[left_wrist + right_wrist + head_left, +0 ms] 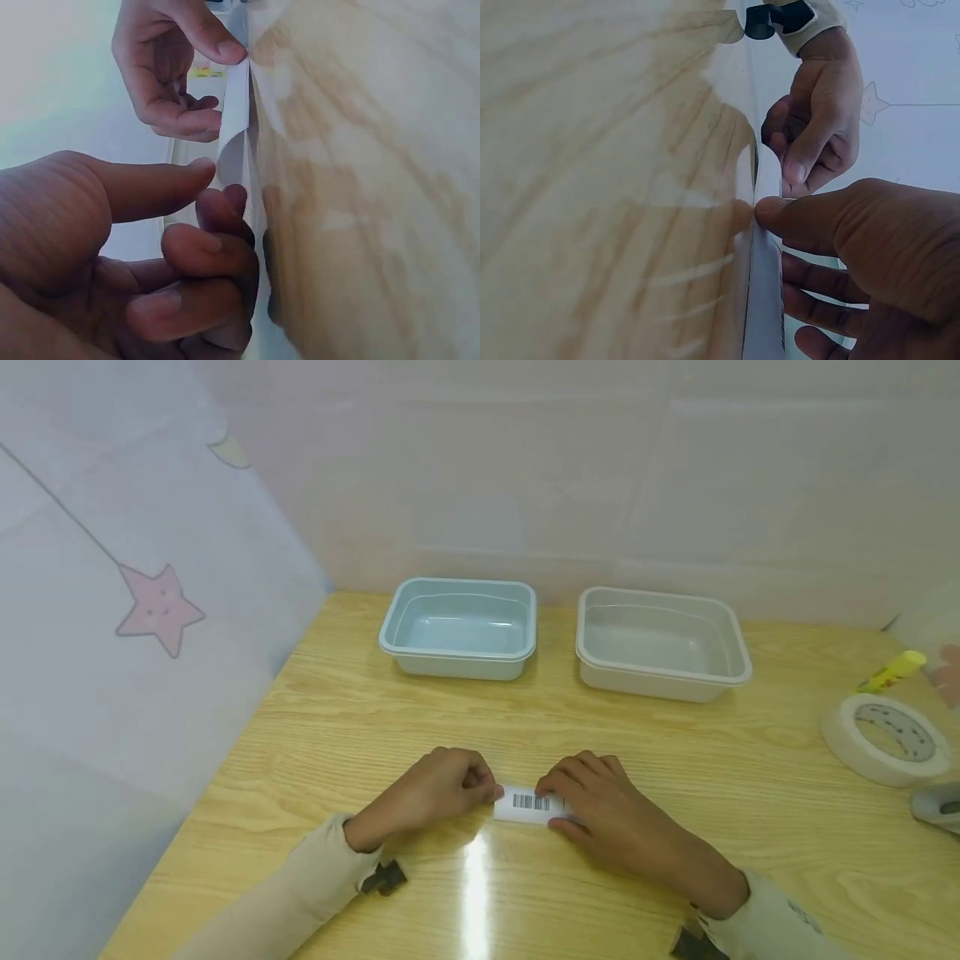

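Observation:
A white paper label (pixel 504 808) printed with a black barcode lies low over the wooden table (pixel 337 718), between the two hands. At its left end, my left hand (pixel 446 785) pinches the edge with thumb and forefinger, and the other fingers are curled. My right hand (pixel 618 814) grips the right part, thumb along the near edge and fingertips along the far edge, hiding that end. In the left wrist view, the label's end (pixel 234 154) curls up off the table at the left fingertips. Seen from the right wrist, the right thumb (pixel 780 214) presses the near edge.
Behind the hands stand a light blue plastic tub (pixel 468 667) and a whitish one (pixel 645 681). To the right lie a roll of white tape (pixel 855 747), a yellow stick or marker (pixel 892 671) and a partly cut-off grey-white object (pixel 933 806). Cloth walls border the table.

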{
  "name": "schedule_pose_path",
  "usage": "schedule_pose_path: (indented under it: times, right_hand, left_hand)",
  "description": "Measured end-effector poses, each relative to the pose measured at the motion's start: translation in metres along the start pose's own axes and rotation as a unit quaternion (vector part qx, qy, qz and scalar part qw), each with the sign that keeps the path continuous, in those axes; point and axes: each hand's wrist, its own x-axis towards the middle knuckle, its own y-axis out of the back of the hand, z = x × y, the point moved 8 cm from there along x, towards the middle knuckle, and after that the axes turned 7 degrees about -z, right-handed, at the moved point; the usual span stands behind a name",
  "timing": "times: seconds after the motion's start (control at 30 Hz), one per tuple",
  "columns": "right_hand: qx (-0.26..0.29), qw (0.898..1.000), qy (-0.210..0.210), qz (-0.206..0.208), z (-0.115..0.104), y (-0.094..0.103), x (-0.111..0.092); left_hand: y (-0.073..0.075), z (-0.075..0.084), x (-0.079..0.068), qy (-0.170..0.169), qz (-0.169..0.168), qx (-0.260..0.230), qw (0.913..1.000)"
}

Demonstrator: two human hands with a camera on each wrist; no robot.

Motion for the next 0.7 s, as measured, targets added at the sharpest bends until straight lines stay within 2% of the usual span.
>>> schedule_pose_path:
  times: [0.13,0.23,0.33,0.47,0.6,0.7]
  right_hand:
    - [0.008,1.000,-0.002,0.001,0.001,-0.001,0.000]
    - [0.017,1.000,-0.002,0.002,0.002,-0.001,0.000]
    - [0.024,1.000,0.000,0.007,0.001,-0.002,0.001]
    - [0.032,0.999,0.006,0.019,0.001,0.000,0.001]
    - [0.040,0.998,0.020,0.044,-0.002,0.005,0.002]
    - [0.048,0.996,0.034,0.072,-0.006,0.010,0.003]
  left_hand:
    - [-0.001,-0.004,0.003,-0.005,-0.003,-0.065,0.9979]
    - [-0.005,-0.007,0.007,-0.005,-0.016,-0.134,0.9909]
    - [-0.010,-0.007,0.009,-0.007,-0.037,-0.210,0.9771]
    - [-0.014,-0.004,0.010,-0.014,-0.060,-0.296,0.9531]
    - [-0.013,0.005,0.007,-0.043,-0.063,-0.348,0.9344]
    - [-0.010,0.011,0.004,-0.059,-0.052,-0.374,0.9242]
